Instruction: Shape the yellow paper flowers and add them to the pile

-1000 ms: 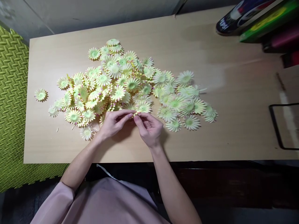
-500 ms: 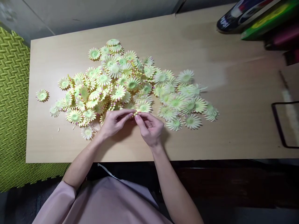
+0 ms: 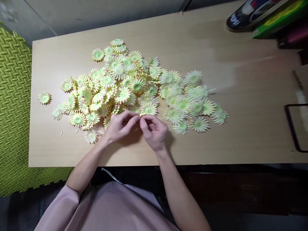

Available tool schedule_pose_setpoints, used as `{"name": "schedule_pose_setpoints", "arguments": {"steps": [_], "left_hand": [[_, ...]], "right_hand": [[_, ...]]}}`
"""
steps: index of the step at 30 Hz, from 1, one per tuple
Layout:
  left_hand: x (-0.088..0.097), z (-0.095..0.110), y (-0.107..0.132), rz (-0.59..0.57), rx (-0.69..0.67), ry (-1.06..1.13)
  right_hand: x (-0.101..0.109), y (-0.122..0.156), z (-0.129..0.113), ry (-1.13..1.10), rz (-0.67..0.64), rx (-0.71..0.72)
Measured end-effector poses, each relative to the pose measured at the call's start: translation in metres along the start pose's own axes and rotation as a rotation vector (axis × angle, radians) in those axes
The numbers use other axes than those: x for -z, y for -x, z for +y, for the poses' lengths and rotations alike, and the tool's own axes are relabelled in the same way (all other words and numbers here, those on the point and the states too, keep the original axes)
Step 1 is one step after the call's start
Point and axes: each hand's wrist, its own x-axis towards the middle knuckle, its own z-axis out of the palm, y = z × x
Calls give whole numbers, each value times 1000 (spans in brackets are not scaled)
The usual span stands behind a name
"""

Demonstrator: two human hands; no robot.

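My left hand [image 3: 121,126] and my right hand [image 3: 155,131] meet at their fingertips, just above the table in front of the flower heap. Between both pinches is a small yellow flower piece [image 3: 141,116], mostly covered by thumbs and forefingers. Right behind the fingers lies a pale artificial flower head [image 3: 148,109]. The main heap of flower heads [image 3: 107,81], cream-yellow with green middles and pinkish petal tips, spreads behind and left of my hands. Paler flower heads [image 3: 183,104] lie to the right.
The wooden table [image 3: 228,141] meets a grey wall [image 3: 108,12] at the back. Green foam matting [image 3: 14,106] stands along the left side. A dark Pepsi-labelled bottle [image 3: 237,21] and a green box [image 3: 271,24] are at the back right. A dark frame [image 3: 290,128] sits at the right edge.
The fingers have closed further around the small yellow piece, so less of it shows. The view has shifted slightly; the flowers lie as before.
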Motion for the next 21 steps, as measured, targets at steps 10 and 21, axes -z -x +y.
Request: {"name": "schedule_pose_setpoints", "arguments": {"steps": [10, 21], "left_hand": [[-2, -3, -1, 53, 169, 157], [-4, -5, 1, 36, 400, 551]], "right_hand": [[4, -2, -3, -148, 49, -56], [9, -4, 3, -369, 16, -149]]}}
